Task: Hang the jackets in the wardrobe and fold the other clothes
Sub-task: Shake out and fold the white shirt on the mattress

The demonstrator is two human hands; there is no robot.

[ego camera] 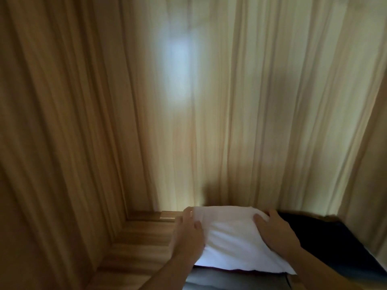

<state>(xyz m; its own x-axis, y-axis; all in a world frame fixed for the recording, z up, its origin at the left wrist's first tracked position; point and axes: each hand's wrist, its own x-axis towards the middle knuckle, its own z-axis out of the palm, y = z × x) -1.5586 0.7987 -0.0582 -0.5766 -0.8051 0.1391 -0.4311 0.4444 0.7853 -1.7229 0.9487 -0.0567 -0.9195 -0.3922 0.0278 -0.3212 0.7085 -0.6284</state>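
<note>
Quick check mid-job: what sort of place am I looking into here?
Probably the inside of a wooden wardrobe or closet shelf, though the picture is blurred. Wood-grain panels rise on the left and behind, and both hands hold a folded white garment beside a dark folded garment.

Folded cloth (236, 239) on shelf (142, 237), between hands; dark garment (326, 239) just right; wardrobe wall (209, 122) behind.
</note>
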